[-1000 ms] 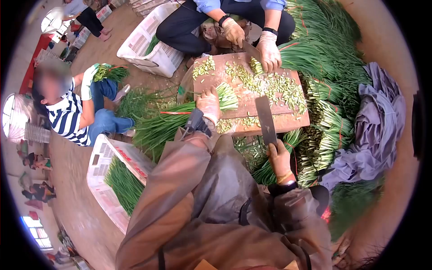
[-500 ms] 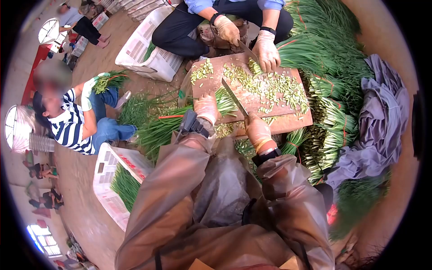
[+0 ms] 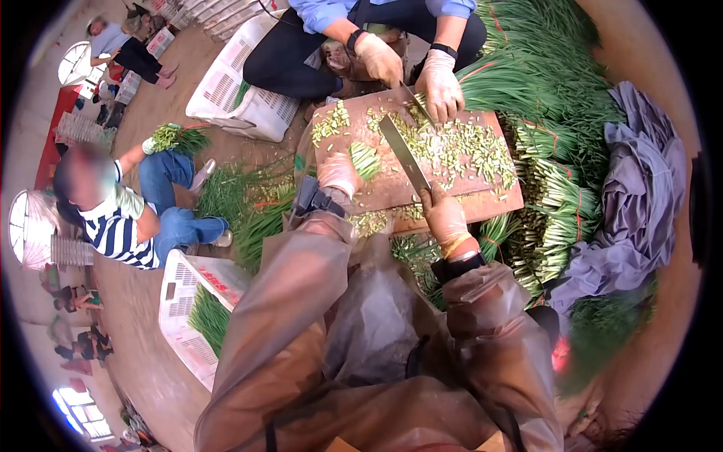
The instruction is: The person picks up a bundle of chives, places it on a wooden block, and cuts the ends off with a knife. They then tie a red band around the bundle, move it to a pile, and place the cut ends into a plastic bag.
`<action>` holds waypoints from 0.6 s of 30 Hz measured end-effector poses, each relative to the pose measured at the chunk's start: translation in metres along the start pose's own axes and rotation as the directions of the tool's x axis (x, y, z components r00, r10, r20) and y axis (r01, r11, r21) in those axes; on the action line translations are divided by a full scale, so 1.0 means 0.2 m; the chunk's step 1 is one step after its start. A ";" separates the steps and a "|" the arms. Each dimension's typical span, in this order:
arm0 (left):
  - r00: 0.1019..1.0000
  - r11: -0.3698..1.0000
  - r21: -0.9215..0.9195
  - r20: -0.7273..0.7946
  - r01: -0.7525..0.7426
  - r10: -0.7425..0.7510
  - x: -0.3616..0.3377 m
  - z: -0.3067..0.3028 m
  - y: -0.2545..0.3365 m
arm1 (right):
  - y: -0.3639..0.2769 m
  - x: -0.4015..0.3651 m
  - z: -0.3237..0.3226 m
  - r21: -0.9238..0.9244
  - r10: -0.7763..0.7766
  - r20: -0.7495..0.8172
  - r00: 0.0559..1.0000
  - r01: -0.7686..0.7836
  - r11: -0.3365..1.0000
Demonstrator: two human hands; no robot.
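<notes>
My left hand, in a thin glove, is closed around a bundle of green stalks on the wooden cutting board. The pale cut ends point right, and the long green leaves hang off the board's left side. My right hand, also gloved, grips the handle of a long knife. Its blade slants up and left over the board, apart from the bundle. Short chopped stalk pieces lie scattered across the board.
Opposite me, a co-worker's gloved hands hold another knife and stalks on the same board. Banded green bundles are piled at right beside a grey cloth. White crates stand at left, near a seated person holding greens.
My knife has risen slightly and moved right, away from the bundle. My left hand has shifted a little left and down with the stalks. The seated person's arms have moved apart.
</notes>
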State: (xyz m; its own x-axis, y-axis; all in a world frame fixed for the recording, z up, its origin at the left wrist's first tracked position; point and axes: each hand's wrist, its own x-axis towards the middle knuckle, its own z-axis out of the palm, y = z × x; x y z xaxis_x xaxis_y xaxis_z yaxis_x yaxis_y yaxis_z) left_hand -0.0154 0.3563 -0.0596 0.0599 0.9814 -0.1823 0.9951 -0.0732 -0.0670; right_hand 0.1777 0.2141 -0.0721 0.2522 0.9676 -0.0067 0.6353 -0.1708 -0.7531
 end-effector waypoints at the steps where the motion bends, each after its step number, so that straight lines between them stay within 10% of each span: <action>1: 1.000 1.000 0.007 -0.021 0.002 -0.002 -0.01 -0.01 0.01 | 0.00 0.00 0.00 0.003 -0.024 -0.020 1.000 0.024 1.000; 18: 0.997 0.997 0.012 0.036 -0.074 0.074 0.00 0.01 -0.02 | -0.12 0.20 0.10 -0.224 0.084 0.268 0.960 -0.023 0.974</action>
State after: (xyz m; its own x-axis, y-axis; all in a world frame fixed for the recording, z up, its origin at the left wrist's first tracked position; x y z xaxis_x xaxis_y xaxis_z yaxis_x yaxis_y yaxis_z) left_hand -0.0186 0.3558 -0.0612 0.1305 0.9664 -0.2216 0.9868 -0.1482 -0.0651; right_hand 0.1584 0.2610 -0.0666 0.1002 0.9640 -0.2463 0.7768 -0.2304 -0.5861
